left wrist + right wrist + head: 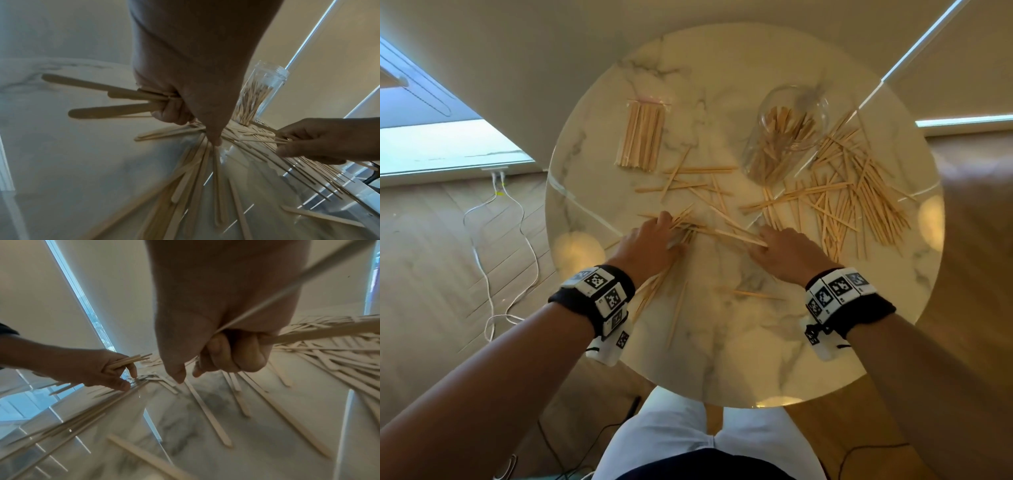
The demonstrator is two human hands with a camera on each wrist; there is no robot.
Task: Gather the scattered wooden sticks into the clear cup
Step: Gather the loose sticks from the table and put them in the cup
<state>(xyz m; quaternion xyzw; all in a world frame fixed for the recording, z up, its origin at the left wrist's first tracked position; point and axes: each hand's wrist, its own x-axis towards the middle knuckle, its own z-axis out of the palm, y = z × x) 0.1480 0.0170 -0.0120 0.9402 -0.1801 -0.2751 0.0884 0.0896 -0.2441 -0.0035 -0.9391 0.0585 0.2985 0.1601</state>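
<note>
Thin wooden sticks lie scattered over a round marble table. A clear cup stands at the back right, partly filled with sticks. My left hand grips a bundle of sticks in its curled fingers while its thumb touches loose sticks on the table. My right hand holds several sticks in its curled fingers, its thumb down at the tabletop. Between the hands lie long crossed sticks.
A neat packet of sticks lies at the back left of the table. A few single sticks rest near the front. White cables trail over the wooden floor at the left. My lap sits below the table's near edge.
</note>
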